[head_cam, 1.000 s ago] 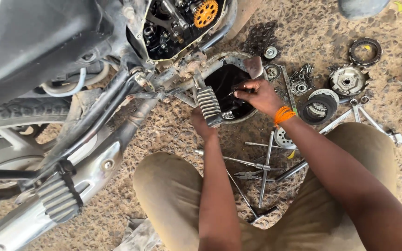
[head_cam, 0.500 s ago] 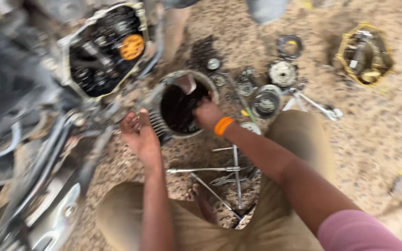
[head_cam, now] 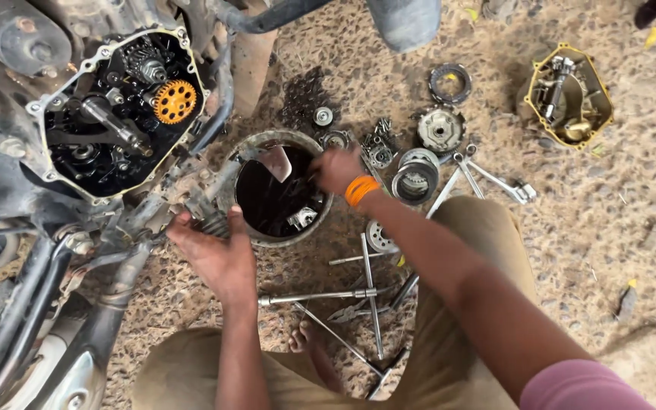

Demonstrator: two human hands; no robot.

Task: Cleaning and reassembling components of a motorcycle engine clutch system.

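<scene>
The view has steadied since half a second ago, and the left hand (head_cam: pixel 218 254) has slid in to the rim of the round metal basin (head_cam: pixel 246 156) of dark oil, where before it hovered a little way off. That left hand lies palm up, fingers (head_cam: pixel 187 228) spread and loosely curled, their tips at the ribbed footpeg (head_cam: pixel 205 220) just beside the basin; whether they truly grip it I cannot tell. The right hand (head_cam: pixel 335 168), orange band (head_cam: pixel 361 190) at the wrist, sits over the basin's right rim, fingers bunched together and dipping toward the oil, but what they pinch is hidden behind the knuckles. A small metal part (head_cam: pixel 302 218) lies in the oil near the lower right wall, apart from both hands. Up left, the open engine case (head_cam: pixel 115 114) shows its orange gear (head_cam: pixel 174 101) and dark shafts. On the gravel ground (head_cam: pixel 586 228) to the right of the basin lie clutch plates and rings (head_cam: pixel 416 181), a wrench (head_cam: pixel 499 182), and farther off the yellow-edged engine cover (head_cam: pixel 569 95). Between the knees, long rods and a T-handle tool (head_cam: pixel 320 298) cross each other, well clear of the fingers.
</scene>
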